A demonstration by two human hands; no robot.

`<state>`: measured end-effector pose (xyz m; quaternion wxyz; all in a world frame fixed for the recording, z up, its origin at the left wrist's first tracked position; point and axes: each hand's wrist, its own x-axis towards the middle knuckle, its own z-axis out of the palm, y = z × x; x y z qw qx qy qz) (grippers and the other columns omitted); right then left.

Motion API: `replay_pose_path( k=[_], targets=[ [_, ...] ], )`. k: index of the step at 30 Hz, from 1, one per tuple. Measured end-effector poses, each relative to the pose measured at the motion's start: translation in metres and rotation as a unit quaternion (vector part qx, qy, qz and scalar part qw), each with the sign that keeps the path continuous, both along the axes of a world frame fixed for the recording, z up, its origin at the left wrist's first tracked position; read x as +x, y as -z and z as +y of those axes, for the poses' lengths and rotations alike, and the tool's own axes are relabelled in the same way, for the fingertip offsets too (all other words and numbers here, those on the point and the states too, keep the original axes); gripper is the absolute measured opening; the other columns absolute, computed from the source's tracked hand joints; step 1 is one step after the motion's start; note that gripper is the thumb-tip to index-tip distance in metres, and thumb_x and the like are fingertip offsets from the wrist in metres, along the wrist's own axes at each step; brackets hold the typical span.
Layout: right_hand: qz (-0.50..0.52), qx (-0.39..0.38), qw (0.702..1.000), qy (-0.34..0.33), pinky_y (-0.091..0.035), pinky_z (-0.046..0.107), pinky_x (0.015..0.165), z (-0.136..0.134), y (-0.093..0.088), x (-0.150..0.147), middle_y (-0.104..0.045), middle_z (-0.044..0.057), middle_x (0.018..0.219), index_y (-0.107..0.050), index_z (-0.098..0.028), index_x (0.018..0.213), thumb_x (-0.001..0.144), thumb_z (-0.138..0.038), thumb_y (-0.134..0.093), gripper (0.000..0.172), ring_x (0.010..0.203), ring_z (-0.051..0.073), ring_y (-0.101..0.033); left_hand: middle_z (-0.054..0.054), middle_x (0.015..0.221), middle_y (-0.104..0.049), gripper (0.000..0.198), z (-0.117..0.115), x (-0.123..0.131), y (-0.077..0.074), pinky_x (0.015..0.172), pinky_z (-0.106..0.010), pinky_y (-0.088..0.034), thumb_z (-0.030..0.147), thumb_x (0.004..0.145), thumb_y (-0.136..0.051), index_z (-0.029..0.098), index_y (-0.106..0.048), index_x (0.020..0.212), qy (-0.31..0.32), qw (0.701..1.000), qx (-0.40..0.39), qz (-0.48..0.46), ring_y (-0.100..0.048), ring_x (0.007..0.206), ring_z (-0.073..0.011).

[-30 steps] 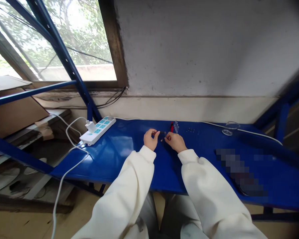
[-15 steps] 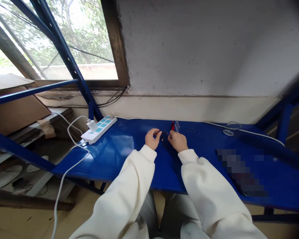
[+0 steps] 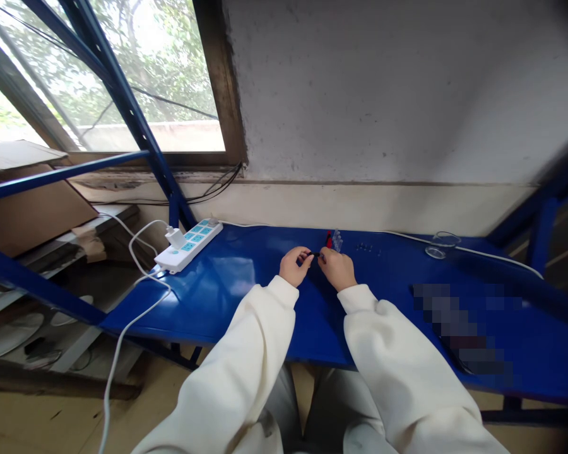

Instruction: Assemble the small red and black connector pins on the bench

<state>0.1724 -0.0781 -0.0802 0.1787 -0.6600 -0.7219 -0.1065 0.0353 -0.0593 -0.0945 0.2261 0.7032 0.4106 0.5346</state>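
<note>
Both hands meet over the middle of the blue table [image 3: 260, 321]. Between my left hand [image 3: 294, 266] and my right hand [image 3: 337, 268] is a small, thin dark piece [image 3: 315, 255], too small to name. The fingers of each hand pinch one end of it. Just behind my right hand lies a red-and-black object [image 3: 329, 239], partly covered by the fingers. Beside that stands a clear plastic piece [image 3: 337, 239] with bumps. Several tiny clear bits [image 3: 365, 247] are scattered to the right.
A white power strip [image 3: 189, 246] with a plugged-in adapter sits at the table's left, its cable hanging over the edge. A clear round item [image 3: 435, 252] and a white cable [image 3: 497, 258] lie at the back right. A blurred-out dark object [image 3: 454, 328] lies at right.
My left hand has moved slightly right, closer to my right hand. The gap between the fingertips, with the dark piece in it, is shorter.
</note>
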Motion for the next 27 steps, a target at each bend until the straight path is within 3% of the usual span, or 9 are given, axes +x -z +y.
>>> replay_pose_path(
  k=[15, 27],
  targets=[
    [0.004, 0.012, 0.999, -0.041, -0.025, 0.024, 0.055, 0.0012, 0.005, -0.0006, -0.064, 0.005, 0.072, -0.059, -0.018, 0.077, 0.082, -0.028, -0.041, 0.021, 0.06, 0.014, -0.054, -0.003, 0.07, -0.06, 0.016, 0.0004, 0.0008, 0.0007, 0.057, -0.023, -0.045, 0.029, 0.072, -0.058, 0.016, -0.06, 0.081, 0.014, 0.999, -0.03, -0.035, -0.054, 0.06, -0.0094],
    [0.062, 0.032, 0.995, -0.069, -0.026, 0.022, 0.054, 0.0012, 0.0077, -0.003, -0.062, 0.002, 0.07, -0.057, -0.02, 0.072, 0.082, -0.031, -0.042, 0.021, 0.06, 0.012, -0.054, -0.004, 0.07, -0.062, 0.02, 0.0034, 0.0009, 0.0005, 0.055, -0.024, -0.045, 0.031, 0.069, -0.06, 0.014, -0.061, 0.079, 0.024, 0.994, -0.075, -0.079, -0.054, 0.055, -0.0093]
  ],
)
